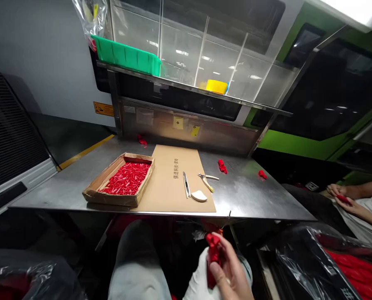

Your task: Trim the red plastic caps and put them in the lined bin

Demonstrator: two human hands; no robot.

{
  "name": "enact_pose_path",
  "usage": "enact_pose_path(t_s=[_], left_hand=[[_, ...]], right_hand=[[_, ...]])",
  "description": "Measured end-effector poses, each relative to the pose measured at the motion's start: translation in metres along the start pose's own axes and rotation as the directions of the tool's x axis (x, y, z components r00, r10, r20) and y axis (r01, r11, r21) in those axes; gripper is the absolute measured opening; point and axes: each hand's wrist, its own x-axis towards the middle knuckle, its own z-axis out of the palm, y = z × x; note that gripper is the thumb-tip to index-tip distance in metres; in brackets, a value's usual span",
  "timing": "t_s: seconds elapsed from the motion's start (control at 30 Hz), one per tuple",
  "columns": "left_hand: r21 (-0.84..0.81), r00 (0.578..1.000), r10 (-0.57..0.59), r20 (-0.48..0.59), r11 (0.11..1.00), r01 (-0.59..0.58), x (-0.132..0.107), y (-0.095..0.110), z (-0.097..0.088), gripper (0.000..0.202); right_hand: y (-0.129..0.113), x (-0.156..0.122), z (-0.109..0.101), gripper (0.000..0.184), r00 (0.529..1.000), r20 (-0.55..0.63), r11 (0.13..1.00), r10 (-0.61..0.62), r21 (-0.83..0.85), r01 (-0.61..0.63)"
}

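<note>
A factory workstation: steel bench (pixel 242 196), green machine housing (pixel 298 143).

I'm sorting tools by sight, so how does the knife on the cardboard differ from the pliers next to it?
The knife is one straight, slim, dark and silver bar; the pliers spread into two handles. The knife has no colour on it; the pliers have one yellow handle. The knife lies left of the pliers, closer to the box of red parts. Both lie flat on the cardboard sheet, untouched by any hand.
</note>
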Motion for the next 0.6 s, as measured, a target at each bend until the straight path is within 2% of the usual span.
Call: enact_pose_path(t_s=[0.1, 0.27, 0.47, 0.53, 0.6], left_hand=[[-0.021, 1.000, -0.007, 0.000, 1.000, 0.007, -0.014, -0.001, -0.006, 0.032], [-0.055, 0.998, -0.017, -0.062, 0.998, 0.014, -0.025, -0.002, -0.018, 0.033], [-0.101, 0.972, -0.015, -0.236, 0.995, -0.009, -0.023, 0.006, -0.025, 0.046], [-0.103, 0.942, -0.004, -0.335, 0.994, -0.032, -0.024, 0.009, -0.036, 0.049], [-0.081, 0.873, 0.029, -0.486, 0.994, -0.078, -0.024, 0.014, -0.053, 0.047]], right_hand=[[0.002, -0.011, 0.023, 0.058, 1.000, -0.021, 1.000, 0.001, 0.027, -0.001], [-0.009, 0.000, 0.024, 0.038, 0.996, 0.093, 0.997, 0.000, -0.081, 0.007], [-0.014, 0.025, 0.035, 0.037, 0.978, 0.202, 0.979, -0.045, -0.188, 0.083], [-0.020, 0.036, 0.037, 0.039, 0.968, 0.243, 0.969, -0.055, -0.219, 0.110], [-0.030, 0.056, 0.031, 0.041, 0.950, 0.307, 0.953, -0.053, -0.269, 0.140]])
